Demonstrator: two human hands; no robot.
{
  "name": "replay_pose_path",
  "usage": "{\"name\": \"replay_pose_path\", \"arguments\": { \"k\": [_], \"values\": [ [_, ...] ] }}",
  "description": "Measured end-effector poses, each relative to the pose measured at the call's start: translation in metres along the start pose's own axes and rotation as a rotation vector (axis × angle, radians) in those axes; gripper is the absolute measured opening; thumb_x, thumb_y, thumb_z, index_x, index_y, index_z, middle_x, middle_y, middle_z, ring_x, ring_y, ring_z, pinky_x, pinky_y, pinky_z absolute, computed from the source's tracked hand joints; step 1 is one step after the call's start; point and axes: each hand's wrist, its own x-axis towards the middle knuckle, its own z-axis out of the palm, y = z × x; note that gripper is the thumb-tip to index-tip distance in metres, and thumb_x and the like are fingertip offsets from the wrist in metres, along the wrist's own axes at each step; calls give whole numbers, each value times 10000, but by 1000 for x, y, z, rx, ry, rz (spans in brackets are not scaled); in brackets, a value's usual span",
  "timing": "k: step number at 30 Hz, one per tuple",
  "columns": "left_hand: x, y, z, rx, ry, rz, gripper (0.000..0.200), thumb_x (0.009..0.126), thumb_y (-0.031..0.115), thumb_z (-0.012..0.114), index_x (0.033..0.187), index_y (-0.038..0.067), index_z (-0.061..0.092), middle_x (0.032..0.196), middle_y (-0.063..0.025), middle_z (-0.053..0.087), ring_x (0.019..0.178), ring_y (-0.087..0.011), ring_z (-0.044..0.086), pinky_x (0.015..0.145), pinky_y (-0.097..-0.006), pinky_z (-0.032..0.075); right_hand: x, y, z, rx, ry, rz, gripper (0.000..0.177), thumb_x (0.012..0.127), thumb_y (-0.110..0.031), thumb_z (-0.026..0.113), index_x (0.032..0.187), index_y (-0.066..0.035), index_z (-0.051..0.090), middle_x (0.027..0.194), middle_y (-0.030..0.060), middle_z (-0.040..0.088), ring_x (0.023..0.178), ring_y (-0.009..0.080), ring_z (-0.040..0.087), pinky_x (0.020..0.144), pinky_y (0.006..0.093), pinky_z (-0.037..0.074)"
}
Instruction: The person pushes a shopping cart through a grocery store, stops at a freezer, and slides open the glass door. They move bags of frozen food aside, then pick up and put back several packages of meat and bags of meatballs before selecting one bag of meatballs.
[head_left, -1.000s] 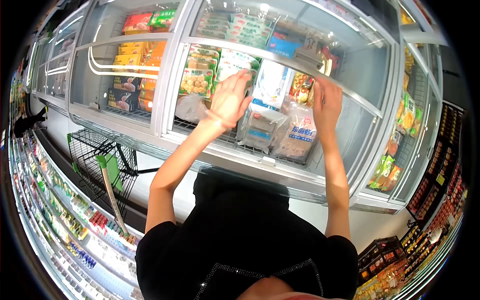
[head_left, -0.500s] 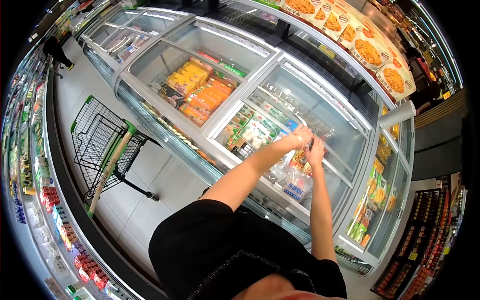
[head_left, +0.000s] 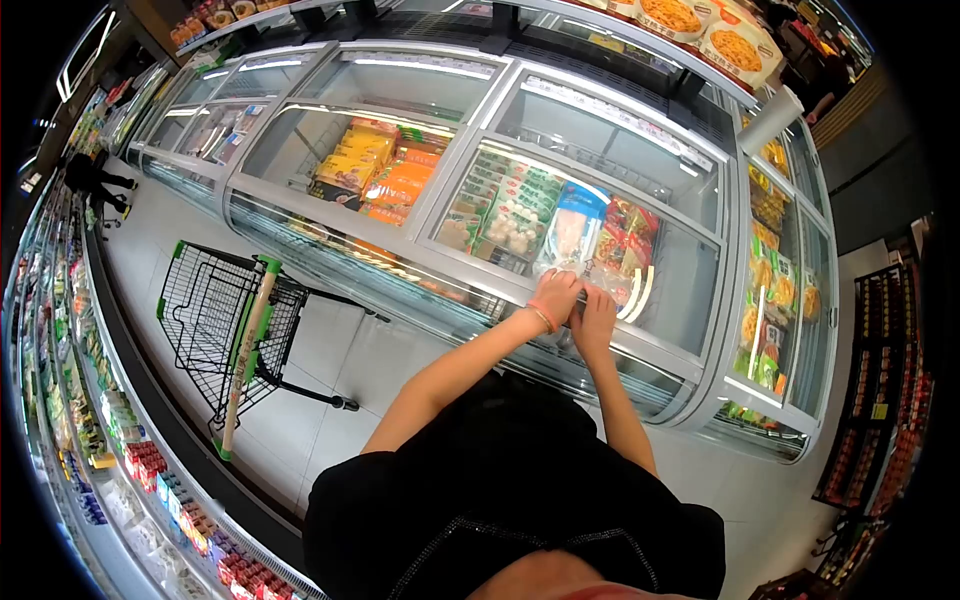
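Observation:
My left hand (head_left: 556, 297), with a band at its wrist, is at the front edge of the freezer's sliding glass lid (head_left: 683, 297). Close beside it, my right hand (head_left: 596, 316) has its fingers curled at the same edge. Under the glass lie green-and-white bags with pictures of white balls (head_left: 517, 216), a blue-and-white packet (head_left: 577, 218) and red packets (head_left: 625, 237). Clear plastic packaging shows near my fingertips.
A black wire shopping cart (head_left: 215, 325) with a green-trimmed handle stands at left on the tiled floor (head_left: 335, 405). Neighbouring freezer sections hold yellow and orange packs (head_left: 385, 170). A person in dark clothes (head_left: 95, 185) is farther down the aisle.
Both hands have moved from mid-freezer toward me, down to its front edge, and the glass lid has slid along with them over the front packets. My view has shifted too.

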Motion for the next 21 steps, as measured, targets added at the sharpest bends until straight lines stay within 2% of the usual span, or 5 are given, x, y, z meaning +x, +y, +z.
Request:
{"name": "replay_pose_path", "arguments": {
  "k": [4, 7, 14, 17, 21],
  "values": [
    [-4, 10, -5, 48, 42, -16, 315, 695, 147, 603, 1001, 89, 553, 930, -70, 544, 943, -237, 539, 906, -404, 347, -5, -6, -3, 18, -8, 50, 573, 710, -130, 646, 1240, -72, 437, 1204, 126, 477, 1140, 337, 419, 926, 450, 346],
    [-3, 12, -6, 44, -80, -74, 402, 704, 140, 603, 1095, 68, 541, 1013, -87, 549, 982, -253, 530, 899, -389, 353, -2, -6, -7, 52, -52, 80, 571, 708, -111, 645, 1240, -69, 441, 1220, 127, 471, 1156, 339, 410, 944, 454, 337],
    [-11, 11, -20, -74, -71, -107, 511, 692, 111, 629, 1182, 57, 495, 1139, -111, 518, 1080, -278, 499, 968, -406, 320, -5, -8, -4, 65, -63, 55, 620, 708, -80, 653, 1280, -62, 416, 1256, 149, 452, 1191, 350, 387, 996, 450, 301],
    [-50, 13, -27, -96, 128, -141, 576, 693, 92, 654, 1232, 52, 452, 1248, -127, 469, 1146, -296, 465, 984, -417, 322, -8, -9, -11, 39, -77, 12, 646, 711, -82, 658, 1303, -64, 400, 1275, 161, 438, 1203, 356, 375, 1010, 454, 286],
    [-131, 3, -105, -255, 191, -248, 529, 706, 92, 680, 1192, 53, 475, 1252, -128, 473, 1119, -313, 482, 906, -404, 400, -12, -35, -22, -40, -49, 20, 616, 738, -98, 635, 1307, -51, 404, 1303, 172, 418, 1211, 357, 369, 1027, 468, 249]
  ]
}}
